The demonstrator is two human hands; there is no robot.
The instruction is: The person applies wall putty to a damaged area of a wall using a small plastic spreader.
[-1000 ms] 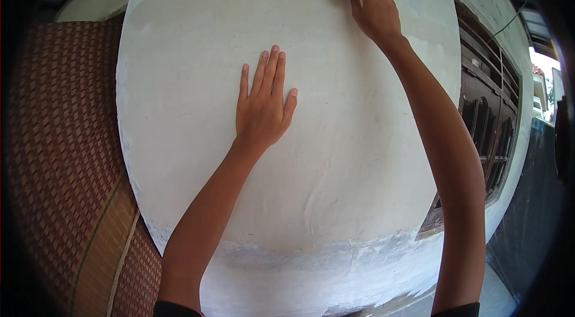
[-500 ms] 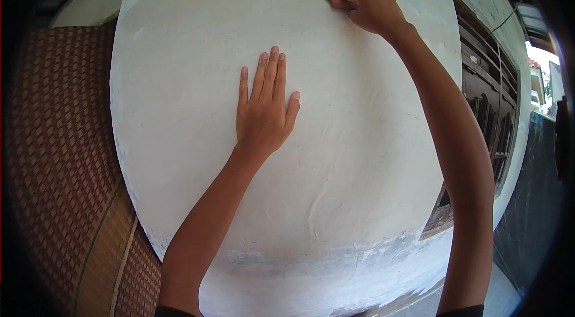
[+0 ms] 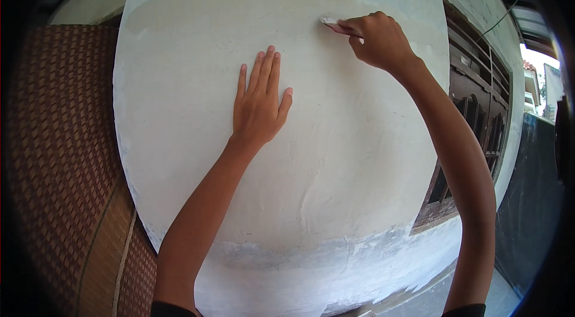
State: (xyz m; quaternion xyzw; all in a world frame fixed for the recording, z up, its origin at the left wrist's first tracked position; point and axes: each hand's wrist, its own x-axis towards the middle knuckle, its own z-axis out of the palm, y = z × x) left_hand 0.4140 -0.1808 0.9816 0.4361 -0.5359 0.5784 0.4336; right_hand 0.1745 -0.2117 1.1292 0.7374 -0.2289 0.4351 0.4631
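My left hand (image 3: 259, 104) lies flat against the wall (image 3: 203, 113), fingers pointing up and the thumb held out to the side. Higher up and to the right, my right hand (image 3: 380, 38) is closed round a putty knife (image 3: 342, 28) with a reddish handle. White paste shows at the knife's tip, which is at or close to the wall; its blade appears nearly edge-on. A damp-looking beige coat with a scalloped upper border covers much of the wall, and paler paint surrounds it above.
On the left hangs a brown woven mat (image 3: 66, 137). A dark wooden window frame with bars (image 3: 479, 95) is set in the wall at the right. Beyond it stands a dark panel (image 3: 524, 209). Bluish-white rough patches (image 3: 269, 275) run along the lower wall.
My right hand has drawn the putty knife downward from the coat's upper border, and the blade has turned more edge-on. My left hand stays flat on the wall. The view has shifted slightly.
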